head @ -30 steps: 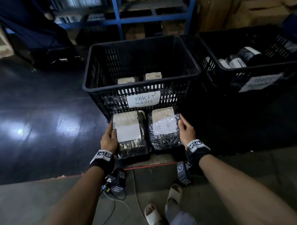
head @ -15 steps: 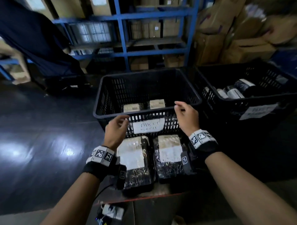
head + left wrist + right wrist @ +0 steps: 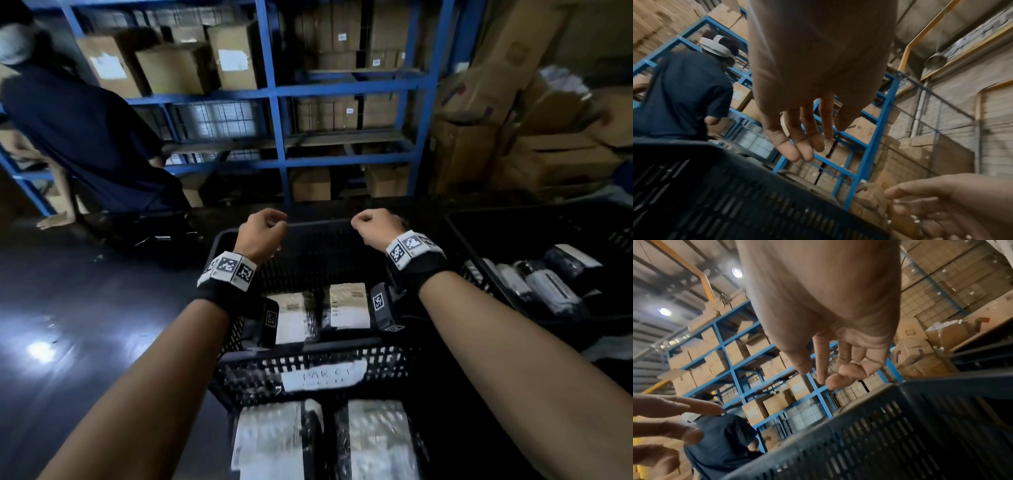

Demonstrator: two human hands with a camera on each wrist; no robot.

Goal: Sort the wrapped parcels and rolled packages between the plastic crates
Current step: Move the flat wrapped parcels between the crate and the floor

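Observation:
Both my hands hover empty above the black crate (image 3: 325,346) that bears a white handwritten label (image 3: 323,375). My left hand (image 3: 263,233) is over its far left corner and my right hand (image 3: 375,226) over its far rim, each with loosely curled fingers. In the wrist views the left hand (image 3: 797,146) and right hand (image 3: 838,369) hang relaxed over the crate wall (image 3: 715,194). Two wrapped parcels (image 3: 347,308) lie inside the crate. Two more wrapped parcels (image 3: 270,442) lie on the floor in front of it. A second crate (image 3: 534,209) on the right holds rolled packages (image 3: 548,287).
Another person in a dark shirt (image 3: 85,137) bends at the back left. Blue shelving (image 3: 281,137) full of cardboard boxes stands behind the crates. More cartons (image 3: 513,120) are stacked at the right. Dark glossy floor (image 3: 68,325) spreads to the left.
Both hands let go of the two parcels on the floor in front of the crate and rose, empty, to above the crate's far side. The head view tilted up.

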